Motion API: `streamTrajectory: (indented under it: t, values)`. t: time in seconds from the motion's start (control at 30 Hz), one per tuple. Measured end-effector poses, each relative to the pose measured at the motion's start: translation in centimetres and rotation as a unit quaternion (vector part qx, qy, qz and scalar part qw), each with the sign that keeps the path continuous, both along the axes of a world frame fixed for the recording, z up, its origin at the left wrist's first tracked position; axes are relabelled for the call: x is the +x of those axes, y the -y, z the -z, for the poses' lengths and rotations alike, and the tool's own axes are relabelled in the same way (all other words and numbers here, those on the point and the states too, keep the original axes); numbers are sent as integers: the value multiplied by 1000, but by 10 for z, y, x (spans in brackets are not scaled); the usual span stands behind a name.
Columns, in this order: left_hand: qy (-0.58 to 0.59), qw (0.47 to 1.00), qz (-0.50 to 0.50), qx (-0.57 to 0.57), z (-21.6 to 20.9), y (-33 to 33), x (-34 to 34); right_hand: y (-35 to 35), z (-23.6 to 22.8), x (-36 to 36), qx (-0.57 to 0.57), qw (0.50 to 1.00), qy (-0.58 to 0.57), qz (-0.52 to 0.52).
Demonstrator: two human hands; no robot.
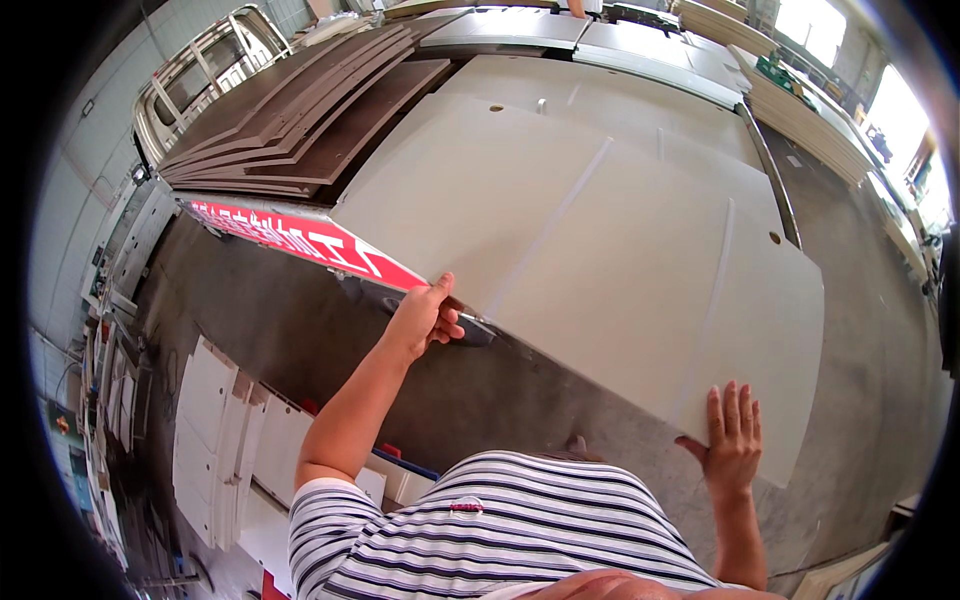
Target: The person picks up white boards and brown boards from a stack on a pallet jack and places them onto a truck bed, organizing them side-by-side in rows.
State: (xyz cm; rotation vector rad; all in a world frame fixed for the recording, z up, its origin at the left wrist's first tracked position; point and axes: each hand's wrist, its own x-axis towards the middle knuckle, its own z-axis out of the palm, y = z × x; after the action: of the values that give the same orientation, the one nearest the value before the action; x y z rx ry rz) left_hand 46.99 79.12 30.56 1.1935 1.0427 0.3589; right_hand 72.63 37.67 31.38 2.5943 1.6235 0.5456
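A large cream-coloured board [660, 270] with long pale strips and small round holes lies on top of similar boards on a truck bed. At its near edge, beside the red side panel [300, 240] of the bed, my left hand [425, 315] is closed, thumb up at the rim and fingers curled below it. My right hand [733, 440] rests flat near the board's right front corner, fingers stretched out and thumb spread to the edge. Part of the board overhangs the floor.
Brown boards [290, 110] are stacked unevenly at the left, with the truck cab [200, 75] behind. More pale panels [500, 28] lie at the far end. White boards [220, 440] stand at lower left. Piled boards [810, 120] line the far right.
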Motion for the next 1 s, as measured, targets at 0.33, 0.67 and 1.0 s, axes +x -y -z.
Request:
streamTrajectory:
  t: [0.33, 0.67, 1.0]
  values:
    - [38, 994, 6, -101, -10, -71, 111, -95, -12, 146, 63, 996, -65, -17]
    - [56, 994, -8, -90, 1, -171, 260, -195, -3, 305, 38, 996, -57, -51]
    - [69, 991, -109, -28, 13, -264, 411, -308, 10, 459, 72, 995, -57, -45]
